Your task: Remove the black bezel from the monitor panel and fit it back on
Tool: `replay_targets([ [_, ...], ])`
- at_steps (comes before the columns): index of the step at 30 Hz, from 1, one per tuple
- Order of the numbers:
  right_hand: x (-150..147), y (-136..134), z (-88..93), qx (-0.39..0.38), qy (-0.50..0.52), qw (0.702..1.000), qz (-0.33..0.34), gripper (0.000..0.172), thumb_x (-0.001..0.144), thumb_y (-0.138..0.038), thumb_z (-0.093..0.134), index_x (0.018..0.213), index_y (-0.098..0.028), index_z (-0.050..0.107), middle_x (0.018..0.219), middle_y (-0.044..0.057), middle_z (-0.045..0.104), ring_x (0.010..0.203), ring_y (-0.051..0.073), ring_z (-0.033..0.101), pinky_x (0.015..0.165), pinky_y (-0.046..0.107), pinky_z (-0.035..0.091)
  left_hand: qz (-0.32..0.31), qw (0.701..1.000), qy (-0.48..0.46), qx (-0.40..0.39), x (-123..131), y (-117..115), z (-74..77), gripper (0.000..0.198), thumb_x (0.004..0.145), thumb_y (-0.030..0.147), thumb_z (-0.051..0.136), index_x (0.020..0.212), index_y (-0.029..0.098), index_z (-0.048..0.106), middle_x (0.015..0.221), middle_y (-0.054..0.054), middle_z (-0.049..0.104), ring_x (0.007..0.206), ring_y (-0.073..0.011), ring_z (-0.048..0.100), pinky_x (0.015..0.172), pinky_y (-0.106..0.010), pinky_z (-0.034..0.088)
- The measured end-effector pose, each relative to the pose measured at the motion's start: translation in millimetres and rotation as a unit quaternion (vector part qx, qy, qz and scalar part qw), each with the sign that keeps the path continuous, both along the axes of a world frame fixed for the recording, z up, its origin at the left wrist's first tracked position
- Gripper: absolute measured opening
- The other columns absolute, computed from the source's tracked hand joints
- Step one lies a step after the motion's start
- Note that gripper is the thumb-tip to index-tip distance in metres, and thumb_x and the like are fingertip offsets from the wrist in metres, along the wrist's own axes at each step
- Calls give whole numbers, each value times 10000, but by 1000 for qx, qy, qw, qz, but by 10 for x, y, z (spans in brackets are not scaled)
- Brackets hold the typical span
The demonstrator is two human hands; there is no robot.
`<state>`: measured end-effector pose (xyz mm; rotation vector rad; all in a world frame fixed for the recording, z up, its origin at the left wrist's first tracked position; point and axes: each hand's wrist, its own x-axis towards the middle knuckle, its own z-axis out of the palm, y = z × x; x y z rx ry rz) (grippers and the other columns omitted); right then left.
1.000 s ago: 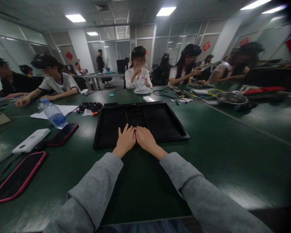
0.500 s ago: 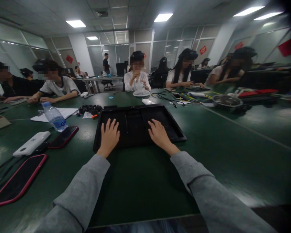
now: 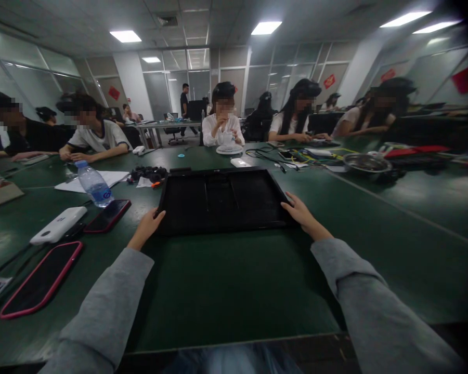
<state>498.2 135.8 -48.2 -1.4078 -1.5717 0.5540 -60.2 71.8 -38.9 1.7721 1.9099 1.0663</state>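
A shallow black rectangular tray (image 3: pixel 249 202) with a raised rim and thin inner ridges lies on the green table (image 3: pixel 234 291) in front of me. At its near left corner my left hand (image 3: pixel 148 226) grips the rim, thumb on the top edge and fingers mostly hidden on the outer side. The right side of the rim is held by my right hand (image 3: pixel 302 213), its thumb inside and its fingers along the outside. I see nothing lying inside the dark tray.
Left of the tray lie two phones (image 3: pixel 42 283) (image 3: pixel 108 215), a white power bank (image 3: pixel 58 225) and a water bottle (image 3: pixel 94 184). Dark tangled gear (image 3: pixel 147 175) sits behind. Cables (image 3: pixel 263 154) and a metal bowl (image 3: pixel 366 162) are at the far right. Several people sit around the table.
Both hands have moved outward from flat over the tray's inside to its left and right rims, and closed on them. The tray looks nearly unmoved.
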Motion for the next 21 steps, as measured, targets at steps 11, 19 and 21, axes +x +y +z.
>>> replay_targets([
  [11,-190,-116,103,-116,117,986,-2,677,799,-363,658,1430,-216,461,1073,96,731,900,252,715,828,435,602,97,995,-7,-31,-176,-19,65,493,900,544,476,1197,175,611,1066,-126,727,1005,-279,682,882,-396,513],
  [19,-198,29,150,-83,179,980,10,703,725,-308,665,1410,-230,528,972,48,750,835,242,727,791,436,616,96,994,-49,-26,-112,-35,75,537,906,643,392,988,172,637,1009,-108,716,994,-279,659,883,-403,500],
  [21,-184,-45,161,-77,183,980,-7,706,719,-302,664,1409,-229,536,946,50,751,811,241,726,783,438,616,98,993,-70,-13,-97,-26,62,527,923,613,387,1053,162,628,1104,-118,702,1068,-272,640,946,-400,477],
])
